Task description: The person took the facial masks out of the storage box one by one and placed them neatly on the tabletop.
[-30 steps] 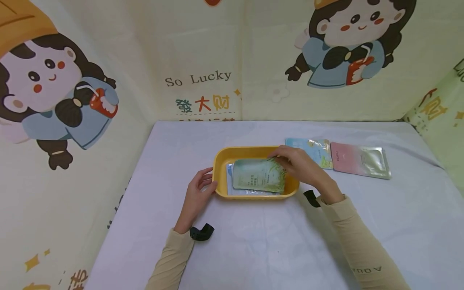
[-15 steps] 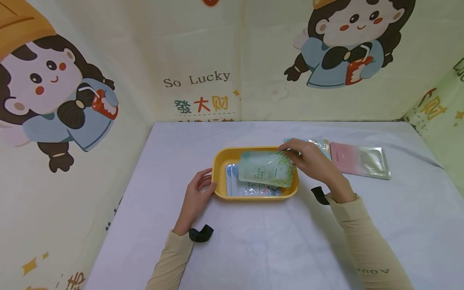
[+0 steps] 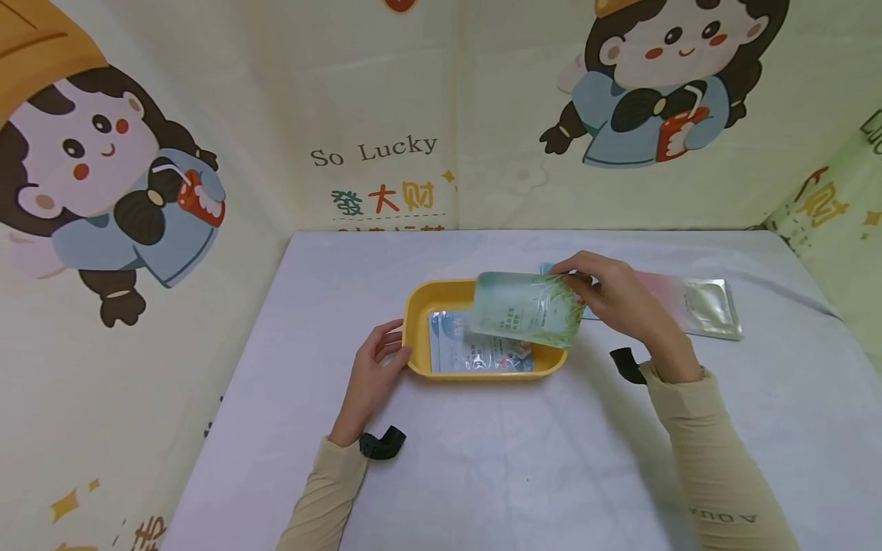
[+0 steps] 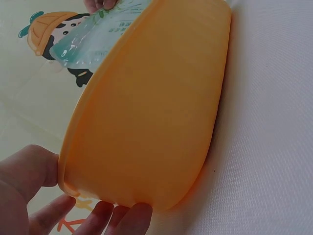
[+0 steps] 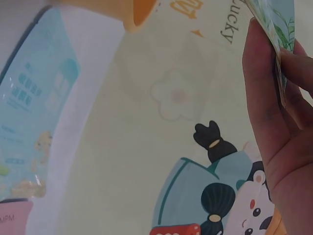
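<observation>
In the head view a green sheet-mask packet [image 3: 525, 308] is raised over the right part of a yellow tray [image 3: 485, 376]. My right hand [image 3: 623, 302] pinches it by its right end, thumb against fingers, as the right wrist view shows too. My left hand [image 3: 374, 369] holds the tray's left end, thumb at the rim and fingertips against the outer wall in the left wrist view. Inside the tray lie blue mask packets [image 3: 475, 353], overlapping each other, partly covered by the green one.
Behind the right hand, a pink and silver packet [image 3: 710, 308] lies on the white cloth [image 3: 510, 459]. Beside it is a light blue packet [image 5: 36, 107], mostly hidden in the head view. Patterned curtains [image 3: 386, 92] stand along the back and sides.
The right hand has lifted the green packet from the blue ones and moved it up and to the right, uncovering more of them. The left hand and tray have stayed in place.
</observation>
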Available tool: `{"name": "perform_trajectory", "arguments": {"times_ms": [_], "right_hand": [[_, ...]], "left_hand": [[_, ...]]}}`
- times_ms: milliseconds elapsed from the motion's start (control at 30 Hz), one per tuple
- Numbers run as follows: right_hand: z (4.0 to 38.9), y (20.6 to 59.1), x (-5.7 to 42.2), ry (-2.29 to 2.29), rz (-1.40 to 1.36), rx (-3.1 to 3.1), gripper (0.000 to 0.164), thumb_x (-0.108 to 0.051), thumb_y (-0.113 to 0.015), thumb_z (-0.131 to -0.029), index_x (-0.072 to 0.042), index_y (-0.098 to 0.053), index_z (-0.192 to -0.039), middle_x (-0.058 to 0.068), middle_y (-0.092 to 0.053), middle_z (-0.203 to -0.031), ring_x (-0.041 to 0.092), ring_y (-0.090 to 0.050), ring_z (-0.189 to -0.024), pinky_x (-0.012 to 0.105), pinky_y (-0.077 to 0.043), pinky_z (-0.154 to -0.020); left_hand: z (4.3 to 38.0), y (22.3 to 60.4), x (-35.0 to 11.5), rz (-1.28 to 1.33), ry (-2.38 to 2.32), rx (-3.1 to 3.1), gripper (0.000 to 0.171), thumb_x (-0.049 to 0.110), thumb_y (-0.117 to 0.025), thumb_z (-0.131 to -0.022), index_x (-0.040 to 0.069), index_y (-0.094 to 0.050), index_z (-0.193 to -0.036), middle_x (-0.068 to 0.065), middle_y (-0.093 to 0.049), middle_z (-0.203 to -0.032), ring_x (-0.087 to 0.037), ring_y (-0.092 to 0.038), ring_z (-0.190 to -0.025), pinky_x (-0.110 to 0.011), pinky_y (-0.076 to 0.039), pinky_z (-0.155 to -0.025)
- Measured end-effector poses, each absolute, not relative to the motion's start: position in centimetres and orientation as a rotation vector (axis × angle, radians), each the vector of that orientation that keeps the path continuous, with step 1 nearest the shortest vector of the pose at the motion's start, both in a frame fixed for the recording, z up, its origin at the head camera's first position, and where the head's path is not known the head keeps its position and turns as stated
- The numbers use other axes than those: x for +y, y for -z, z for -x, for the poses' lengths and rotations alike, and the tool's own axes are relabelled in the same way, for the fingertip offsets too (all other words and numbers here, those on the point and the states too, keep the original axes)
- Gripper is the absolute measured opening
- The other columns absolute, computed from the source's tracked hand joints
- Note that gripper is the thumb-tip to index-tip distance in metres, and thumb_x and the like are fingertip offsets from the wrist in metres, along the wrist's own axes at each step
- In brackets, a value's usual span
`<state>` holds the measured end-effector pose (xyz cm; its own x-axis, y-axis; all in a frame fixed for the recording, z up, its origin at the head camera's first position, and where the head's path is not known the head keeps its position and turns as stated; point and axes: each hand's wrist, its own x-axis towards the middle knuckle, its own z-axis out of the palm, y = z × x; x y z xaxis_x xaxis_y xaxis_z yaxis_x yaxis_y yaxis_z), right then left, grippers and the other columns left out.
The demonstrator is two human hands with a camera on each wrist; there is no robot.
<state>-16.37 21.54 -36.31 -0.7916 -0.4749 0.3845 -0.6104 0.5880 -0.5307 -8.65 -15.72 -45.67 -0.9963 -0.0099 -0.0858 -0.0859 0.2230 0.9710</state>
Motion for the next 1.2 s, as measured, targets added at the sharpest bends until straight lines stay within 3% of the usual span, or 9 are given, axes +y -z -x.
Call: {"name": "perform_trajectory", "arguments": {"times_ms": [500, 1200], "right_hand": [[15.9, 35.4, 23.8, -0.963, -0.813, -2.641, 0.027, 0.010, -0.063, -0.090, -0.009, -0.071, -0.108, 0.002, -0.070, -0.103, 0.012, -0.057, -0.081, 0.013, -0.049, -0.067], [15.2, 35.0, 26.5, -0.922, -0.665, -2.693, 0.026, 0.009, -0.065, -0.089, -0.007, -0.072, -0.107, 0.009, -0.070, -0.104, 0.013, -0.055, -0.079, 0.008, -0.044, -0.065]], "left_hand": [[8.7, 45.7, -15.7, 0.096, -1.905, 2.408, 0.050, 0.018, -0.068, -0.095, 0.015, -0.051, -0.142, -0.015, -0.058, -0.134, -0.027, -0.059, -0.121, -0.025, -0.054, -0.094], [8.7, 46.1, -15.7, 0.091, -1.924, 2.417, 0.047, 0.015, -0.068, -0.094, 0.019, -0.054, -0.139, -0.011, -0.060, -0.130, -0.026, -0.061, -0.117, -0.023, -0.057, -0.087]]}}
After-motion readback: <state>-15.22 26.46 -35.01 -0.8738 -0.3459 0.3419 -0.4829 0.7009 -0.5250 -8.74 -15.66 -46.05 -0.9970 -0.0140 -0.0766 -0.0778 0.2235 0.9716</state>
